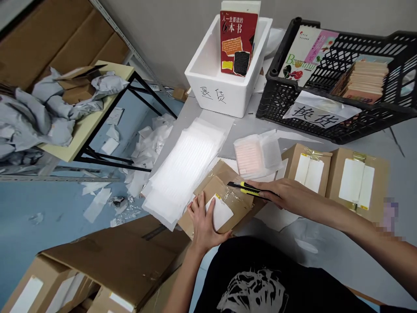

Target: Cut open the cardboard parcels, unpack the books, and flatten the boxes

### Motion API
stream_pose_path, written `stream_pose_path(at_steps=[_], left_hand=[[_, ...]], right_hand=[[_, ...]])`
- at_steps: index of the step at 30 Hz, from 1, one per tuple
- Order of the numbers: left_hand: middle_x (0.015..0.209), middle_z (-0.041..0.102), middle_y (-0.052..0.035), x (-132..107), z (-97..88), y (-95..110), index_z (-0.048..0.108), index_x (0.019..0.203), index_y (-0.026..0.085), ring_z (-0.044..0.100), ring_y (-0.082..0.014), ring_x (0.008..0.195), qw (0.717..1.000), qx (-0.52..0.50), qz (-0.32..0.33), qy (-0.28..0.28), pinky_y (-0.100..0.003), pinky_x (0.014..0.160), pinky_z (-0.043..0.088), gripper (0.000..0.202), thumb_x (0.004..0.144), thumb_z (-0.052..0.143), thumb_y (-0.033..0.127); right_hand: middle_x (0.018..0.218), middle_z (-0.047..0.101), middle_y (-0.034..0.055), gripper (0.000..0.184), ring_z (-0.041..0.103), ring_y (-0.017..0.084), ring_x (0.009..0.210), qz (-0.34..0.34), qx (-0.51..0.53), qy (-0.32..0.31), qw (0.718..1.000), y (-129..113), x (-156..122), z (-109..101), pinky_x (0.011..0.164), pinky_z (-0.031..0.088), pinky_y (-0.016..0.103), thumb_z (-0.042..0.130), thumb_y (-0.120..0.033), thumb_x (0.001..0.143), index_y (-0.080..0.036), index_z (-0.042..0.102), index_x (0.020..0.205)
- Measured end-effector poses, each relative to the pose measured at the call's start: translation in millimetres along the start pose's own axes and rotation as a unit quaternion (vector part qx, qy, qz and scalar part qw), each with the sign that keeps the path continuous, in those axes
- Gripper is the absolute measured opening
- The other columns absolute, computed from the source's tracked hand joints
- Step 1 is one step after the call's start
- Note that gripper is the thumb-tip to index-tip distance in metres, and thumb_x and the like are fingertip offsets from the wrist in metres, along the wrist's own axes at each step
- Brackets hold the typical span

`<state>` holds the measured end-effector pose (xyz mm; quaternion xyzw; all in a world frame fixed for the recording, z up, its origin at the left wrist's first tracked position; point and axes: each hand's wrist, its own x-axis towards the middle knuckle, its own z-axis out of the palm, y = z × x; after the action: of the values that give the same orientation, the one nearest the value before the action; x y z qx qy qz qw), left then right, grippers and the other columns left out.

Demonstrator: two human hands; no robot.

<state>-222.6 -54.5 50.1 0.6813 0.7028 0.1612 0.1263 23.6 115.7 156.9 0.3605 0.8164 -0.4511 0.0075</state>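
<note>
A flat cardboard parcel (221,204) wrapped in clear tape lies on the table, with a white label (220,212) on top. My left hand (204,221) presses down on its near edge, fingers spread beside the label. My right hand (273,194) grips a yellow-and-black utility knife (247,189), whose tip rests on the taped top of the parcel. A pale pink book in clear plastic (257,154) lies just beyond the knife. A thick stack of white foam sleeves (184,169) touches the parcel's left side.
Two more taped parcels (356,182) lie to the right. Farther back stand a white foam box (211,82) holding books and a black plastic crate (339,108) with books. Cardboard boxes (114,265) fill the lower left, and grey mailers sit on a wooden table (87,121).
</note>
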Motion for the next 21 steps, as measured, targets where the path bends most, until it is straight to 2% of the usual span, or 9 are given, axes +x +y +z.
stream_pose_path(at_steps=[8, 13, 21], left_hand=[[0.156, 0.010, -0.0210, -4.0, 2.2, -3.6, 0.019, 0.148, 0.022, 0.017, -0.0463, 0.138, 0.998, -0.005, 0.044, 0.035, -0.061, 0.104, 0.016, 0.110, 0.057, 0.068, 0.061], [0.156, 0.009, -0.0206, -5.3, 0.9, -3.9, 0.022, 0.148, 0.022, 0.017, -0.0476, 0.137, 0.999, -0.008, 0.041, 0.035, -0.062, 0.103, 0.016, 0.111, 0.056, 0.068, 0.062], [0.155, 0.012, -0.0217, -5.0, -0.9, -3.5, 0.026, 0.146, 0.021, 0.017, -0.0469, 0.137, 0.999, -0.001, 0.039, 0.029, -0.061, 0.103, 0.016, 0.110, 0.055, 0.068, 0.064]], right_hand=[[0.088, 0.073, 0.0021, 0.042, 0.065, 0.018, 0.071, -0.023, -0.028, -0.003, 0.999, 1.7, 2.3, 3.5, 0.062, 0.044, 0.025, 0.039, -0.033, 0.096, -0.034, 0.046, 0.138], [0.080, 0.072, 0.0019, 0.042, 0.061, 0.015, 0.061, -0.028, -0.039, -0.007, 0.999, 3.2, 1.7, 4.2, 0.055, 0.039, 0.023, 0.040, -0.033, 0.096, -0.031, 0.047, 0.137], [0.082, 0.071, 0.0019, 0.042, 0.063, 0.017, 0.068, -0.021, -0.021, -0.020, 0.999, 0.2, 1.6, 3.4, 0.060, 0.043, 0.025, 0.039, -0.033, 0.096, -0.032, 0.048, 0.136]])
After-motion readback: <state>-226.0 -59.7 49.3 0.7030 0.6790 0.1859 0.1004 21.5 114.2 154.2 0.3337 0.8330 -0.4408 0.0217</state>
